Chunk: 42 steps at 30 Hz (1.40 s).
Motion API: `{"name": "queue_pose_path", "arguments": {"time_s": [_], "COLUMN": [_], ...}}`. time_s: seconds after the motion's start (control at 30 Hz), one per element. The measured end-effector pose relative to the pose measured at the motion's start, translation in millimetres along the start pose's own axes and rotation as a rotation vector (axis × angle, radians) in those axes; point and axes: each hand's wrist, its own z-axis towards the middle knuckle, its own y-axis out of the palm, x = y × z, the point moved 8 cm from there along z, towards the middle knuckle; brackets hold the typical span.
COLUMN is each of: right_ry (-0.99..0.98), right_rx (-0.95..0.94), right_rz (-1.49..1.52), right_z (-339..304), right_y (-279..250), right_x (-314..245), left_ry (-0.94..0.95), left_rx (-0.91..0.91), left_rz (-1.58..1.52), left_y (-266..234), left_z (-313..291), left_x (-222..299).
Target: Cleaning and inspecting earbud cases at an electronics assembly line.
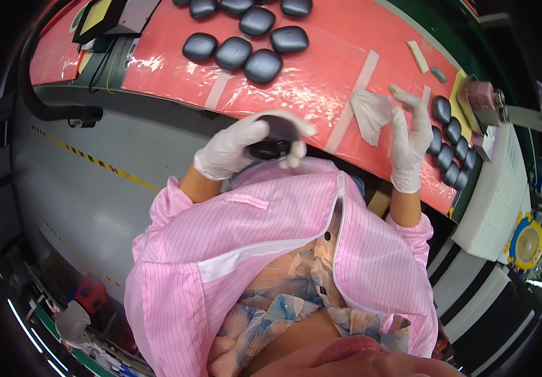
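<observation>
A dark, rounded case (277, 133) is in the white-gloved left hand (236, 146), in front of the desk's near edge and above the person's lap. The left hand's fingers are grasping it, curled around its sides, and its glossy surface shows between them.

The white-gloved right hand (412, 141) is raised to the right, over the desk (321, 94). Its thumb and forefinger are parted, with a gap between their tips. Just beside the thumb is a crumpled white wipe (369, 119); whether the two touch, I cannot tell.

On the desk's red, shiny covering, beyond the left hand, lies a loose cluster of dark grey cases (263, 66), some cut off by the upper edge of the view. A smaller-looking group of dark cases (445, 157) lies just to the right of the right hand. Pale tape strips (364, 74) cross the covering. Farther back are a beige strip (418, 56) and a small green block (439, 75), near a pinkish container (479, 97) at the right end.

The person wears a pink striped jacket (271, 213) over a patterned shirt (283, 295). To the left, black-and-yellow tape (98, 158) runs along the grey floor (139, 135).
</observation>
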Motion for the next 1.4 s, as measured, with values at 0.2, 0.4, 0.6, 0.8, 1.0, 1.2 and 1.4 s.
{"name": "queue_pose_path", "arguments": {"time_s": [0.2, 0.4, 0.6, 0.8, 1.0, 1.2, 1.4], "right_ry": [-0.223, -0.300, -0.231, 0.192, -0.574, -0.594, -0.269], "right_rx": [-0.241, -0.305, -0.326, -0.115, -0.315, -0.301, 0.040], "right_rz": [-0.546, -0.617, -0.559, 0.025, -0.052, -0.249, 0.257], "right_z": [-12.3, -20.5, -25.5, -10.5, 1.1, -3.9, -9.5], "right_y": [41.1, 48.4, 43.1, 47.4, 121.6, 104.8, 56.7], "right_x": [-15.3, -20.7, -13.1, -25.4, -143.4, -134.1, -73.6], "left_ry": [0.120, 1.008, 0.770, 0.691, 0.440, 0.250, 0.185], "left_rx": [0.541, 1.209, 1.299, 0.703, 0.534, 0.379, 0.446], "left_rz": [-0.422, -0.234, -0.307, -0.589, -0.584, -0.691, -0.512], "left_y": [-180.9, -412.3, -391.1, -172.7, -56.2, -14.6, -0.5], "left_z": [-118.5, -269.6, -254.0, -145.0, -40.7, -11.7, 9.2], "left_x": [-22.7, 57.8, 32.0, 56.2, 43.0, 23.8, 21.3]}}
